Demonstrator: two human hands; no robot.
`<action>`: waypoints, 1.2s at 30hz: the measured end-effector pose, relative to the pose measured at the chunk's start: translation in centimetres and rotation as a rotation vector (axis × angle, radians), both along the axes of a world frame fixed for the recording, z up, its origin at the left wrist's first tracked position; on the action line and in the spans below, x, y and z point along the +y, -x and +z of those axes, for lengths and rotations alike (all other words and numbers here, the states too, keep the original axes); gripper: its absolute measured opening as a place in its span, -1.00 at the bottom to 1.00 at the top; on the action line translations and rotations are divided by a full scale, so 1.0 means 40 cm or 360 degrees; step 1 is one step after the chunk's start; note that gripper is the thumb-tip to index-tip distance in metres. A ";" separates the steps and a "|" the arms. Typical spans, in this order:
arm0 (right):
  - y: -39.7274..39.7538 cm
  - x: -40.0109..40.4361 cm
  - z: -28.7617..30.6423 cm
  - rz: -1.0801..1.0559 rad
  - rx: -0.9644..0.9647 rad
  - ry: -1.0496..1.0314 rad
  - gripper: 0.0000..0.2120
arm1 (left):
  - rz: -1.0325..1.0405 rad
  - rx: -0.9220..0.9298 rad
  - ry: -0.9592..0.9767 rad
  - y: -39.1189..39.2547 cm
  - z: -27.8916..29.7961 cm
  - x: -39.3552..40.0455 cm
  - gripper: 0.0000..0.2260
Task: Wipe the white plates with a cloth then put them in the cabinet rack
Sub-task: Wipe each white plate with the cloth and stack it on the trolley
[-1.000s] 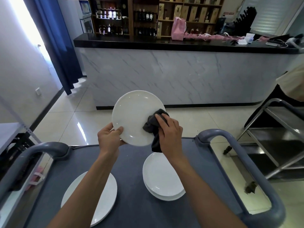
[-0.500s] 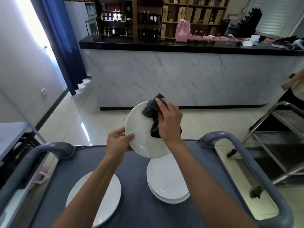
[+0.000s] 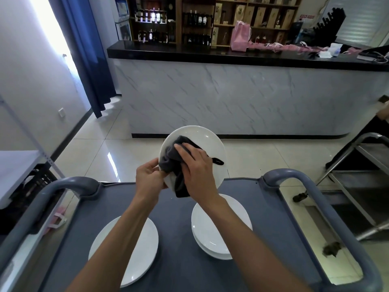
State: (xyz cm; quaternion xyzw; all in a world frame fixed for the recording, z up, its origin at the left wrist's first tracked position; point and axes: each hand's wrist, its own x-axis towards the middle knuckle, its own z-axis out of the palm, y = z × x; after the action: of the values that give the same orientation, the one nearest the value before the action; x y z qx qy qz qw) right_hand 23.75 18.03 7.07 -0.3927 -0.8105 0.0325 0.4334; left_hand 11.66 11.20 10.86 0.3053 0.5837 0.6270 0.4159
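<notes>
I hold a white plate [image 3: 207, 140] tilted up above the far end of a grey cart [image 3: 181, 266]. My left hand [image 3: 148, 177] grips the plate's lower left rim. My right hand [image 3: 196, 171] presses a dark grey cloth [image 3: 171, 163] flat against the plate's face, covering its lower half. On the cart top lie a single white plate [image 3: 143, 251] at the near left, partly under my left forearm, and a short stack of white plates [image 3: 212, 234] at the right.
The cart has raised grey handles at the left [image 3: 52, 192] and right [image 3: 315, 197]. A marble-fronted bar counter [image 3: 231, 95] stands ahead across tiled floor. A steel trolley [image 3: 362, 178] is at the right, a white shelf unit [image 3: 14, 171] at the left. A person's arm [image 3: 384, 111] shows at the right edge.
The right hand has swept the cloth from the plate's upper right edge down and left across its face. The plate has tilted more upright, and the view has shifted slightly.
</notes>
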 end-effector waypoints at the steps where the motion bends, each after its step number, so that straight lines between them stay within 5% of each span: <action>1: -0.002 -0.005 -0.009 -0.0002 0.0007 0.0015 -0.61 | 0.0004 0.0006 -0.0001 0.001 -0.001 -0.001 -0.70; 16: -0.027 0.032 0.061 -0.0088 -0.0038 -0.0052 -0.58 | -0.0226 0.0055 0.0044 -0.007 0.002 0.001 -0.70; 36: -0.148 0.070 0.010 -0.0430 -0.0003 0.0019 -0.56 | 0.0146 -0.0225 -0.0029 -0.020 -0.014 -0.007 -0.69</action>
State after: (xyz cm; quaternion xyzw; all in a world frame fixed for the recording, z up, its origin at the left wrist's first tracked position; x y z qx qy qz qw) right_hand 29.65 20.84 7.45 -0.5009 -0.7504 -0.0216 0.4307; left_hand 12.46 10.91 10.28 0.2371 0.5606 0.6706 0.4240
